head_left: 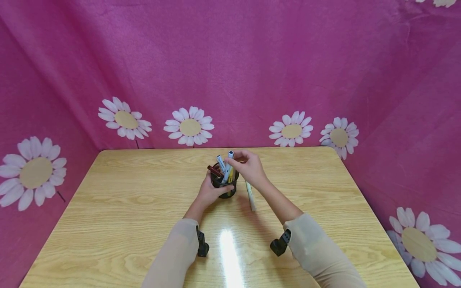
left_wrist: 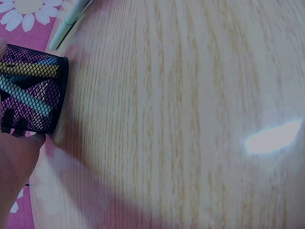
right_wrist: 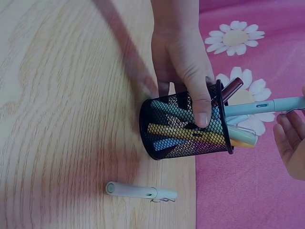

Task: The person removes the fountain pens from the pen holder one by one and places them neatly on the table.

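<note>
My left hand (head_left: 209, 193) grips a black mesh pen holder (head_left: 227, 195) from the side, its thumb across the mesh in the right wrist view. Above the rim, my right hand (head_left: 253, 170) pinches the upper end of a light blue pen (right_wrist: 262, 106), whose lower part is inside the holder. A dark red pen (right_wrist: 232, 88), a pale green pen (right_wrist: 244, 135) and a yellow pen (right_wrist: 209, 136) lean in the same holder. In the left wrist view the left hand (left_wrist: 16, 164) is partly cut off, and the right hand is not seen there.
Right of the holder, a single pale green pen (head_left: 250, 196) with a clip lies on the wooden table (head_left: 144, 208). A pink curtain (head_left: 230, 72) with white daisies stands behind the table and along both sides. Light glares off the tabletop near the front.
</note>
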The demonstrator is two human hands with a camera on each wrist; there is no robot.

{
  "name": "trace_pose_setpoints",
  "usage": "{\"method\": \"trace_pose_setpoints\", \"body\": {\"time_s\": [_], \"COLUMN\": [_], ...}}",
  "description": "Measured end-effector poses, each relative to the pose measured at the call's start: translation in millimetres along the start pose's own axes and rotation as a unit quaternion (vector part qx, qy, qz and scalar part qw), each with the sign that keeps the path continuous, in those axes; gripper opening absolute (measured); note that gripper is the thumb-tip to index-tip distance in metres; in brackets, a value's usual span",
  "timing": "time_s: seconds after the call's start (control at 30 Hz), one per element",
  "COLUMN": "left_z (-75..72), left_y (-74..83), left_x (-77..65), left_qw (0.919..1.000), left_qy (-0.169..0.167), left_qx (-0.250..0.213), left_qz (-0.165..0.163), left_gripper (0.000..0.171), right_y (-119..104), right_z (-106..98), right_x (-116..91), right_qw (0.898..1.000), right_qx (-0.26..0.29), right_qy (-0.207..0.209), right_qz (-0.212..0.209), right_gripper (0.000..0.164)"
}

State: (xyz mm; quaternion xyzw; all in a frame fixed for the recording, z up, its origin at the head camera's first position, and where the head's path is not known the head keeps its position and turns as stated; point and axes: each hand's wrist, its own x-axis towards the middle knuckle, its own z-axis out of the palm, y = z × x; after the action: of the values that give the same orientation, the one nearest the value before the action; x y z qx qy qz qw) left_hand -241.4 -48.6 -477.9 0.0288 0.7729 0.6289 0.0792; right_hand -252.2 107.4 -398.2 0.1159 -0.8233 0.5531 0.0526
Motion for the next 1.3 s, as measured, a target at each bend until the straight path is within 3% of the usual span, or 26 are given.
{"method": "trace_pose_setpoints", "body": {"time_s": [0.3,0.6,0.9,1.3], "left_z": [0.5,5.1,6.6,6.2], "left_y": [-0.4,-32.5,-34.4,-34.1], "left_x": [0.1,19.6,19.5,19.4], "left_qw": [1.0,0.9995,0.9991,0.9993], "left_qy": [0.006,0.027,0.035,0.034], "left_qx": [0.003,-0.003,0.01,0.015], "left_qz": [-0.006,0.017,0.021,0.007], "left_gripper": [0.084,0.086,0.085,0.088], "right_y": [-3,-6,-4,-5], "right_z": [-2,-7,-13,-25], "right_x": [1,0,0,1], "right_qw": [1.0,1.0,0.998,0.995], "right_qx": [0.013,0.02,0.032,0.052], "right_qy": [0.007,0.022,0.047,0.08], "right_qz": [-0.009,-0.006,-0.028,-0.005], "right_gripper": [0.026,0.026,0.025,0.027]}}
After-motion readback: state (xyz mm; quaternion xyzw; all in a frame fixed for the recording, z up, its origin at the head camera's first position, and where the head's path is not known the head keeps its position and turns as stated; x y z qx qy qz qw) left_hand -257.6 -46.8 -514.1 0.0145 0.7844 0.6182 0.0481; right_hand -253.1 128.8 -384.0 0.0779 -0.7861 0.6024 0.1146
